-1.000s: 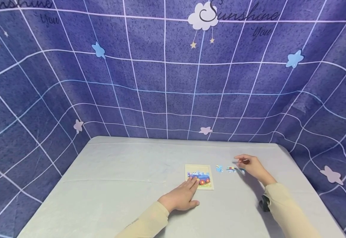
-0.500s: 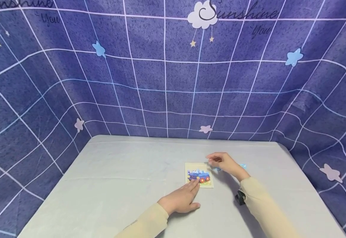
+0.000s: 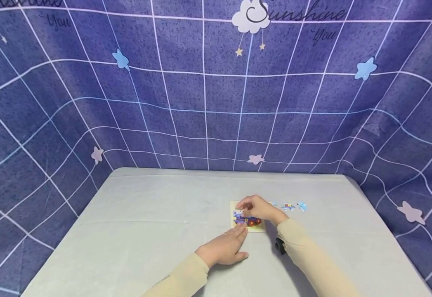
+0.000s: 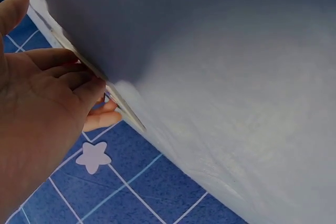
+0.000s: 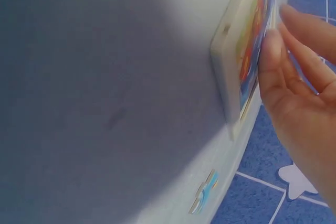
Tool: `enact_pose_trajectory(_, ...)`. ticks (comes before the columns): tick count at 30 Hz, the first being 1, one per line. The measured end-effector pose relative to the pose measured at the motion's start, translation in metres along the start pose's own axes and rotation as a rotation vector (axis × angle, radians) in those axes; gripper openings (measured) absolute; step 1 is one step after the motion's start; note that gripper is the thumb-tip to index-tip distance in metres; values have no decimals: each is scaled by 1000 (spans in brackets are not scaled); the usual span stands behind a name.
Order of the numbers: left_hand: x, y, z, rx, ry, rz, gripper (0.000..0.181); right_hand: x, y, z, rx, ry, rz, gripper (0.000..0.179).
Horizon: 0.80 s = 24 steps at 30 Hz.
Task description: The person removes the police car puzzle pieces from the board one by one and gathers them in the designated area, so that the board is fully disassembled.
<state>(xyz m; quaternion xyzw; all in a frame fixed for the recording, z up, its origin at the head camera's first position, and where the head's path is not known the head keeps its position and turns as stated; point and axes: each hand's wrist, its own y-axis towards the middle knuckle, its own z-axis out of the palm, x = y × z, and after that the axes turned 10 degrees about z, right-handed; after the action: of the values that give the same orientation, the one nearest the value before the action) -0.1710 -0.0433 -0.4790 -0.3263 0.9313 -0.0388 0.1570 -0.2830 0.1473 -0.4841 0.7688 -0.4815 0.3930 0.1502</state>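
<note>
A small wooden jigsaw puzzle board with a blue vehicle picture lies on the table. My left hand rests beside it, fingers stretched out and tips on its near edge; in the left wrist view the fingers lie along the board. My right hand is over the upper part of the board, thumb and fingers pinching a puzzle piece mostly hidden by the hand. In the right wrist view the thumb is close against the picture. Loose puzzle pieces lie right of the board, one a wheeled piece, another light blue.
A pale cloth covers the table. Behind and at both sides hangs a blue-purple curtain with grid lines and stars. A black device is strapped at the right wrist.
My right hand has moved left from the loose pieces to above the board, carrying a puzzle piece. My left hand has stayed at the board's near edge.
</note>
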Motion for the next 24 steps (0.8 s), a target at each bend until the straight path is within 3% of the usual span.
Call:
enact_pose_trajectory(11,2,1,2,-3,2,6,73,-1,0,4,-31,-41,21,20)
enact_pose_trajectory(24,1,2,3,-4,-20,-3,74,-5,-1,5,-40,89,2,15)
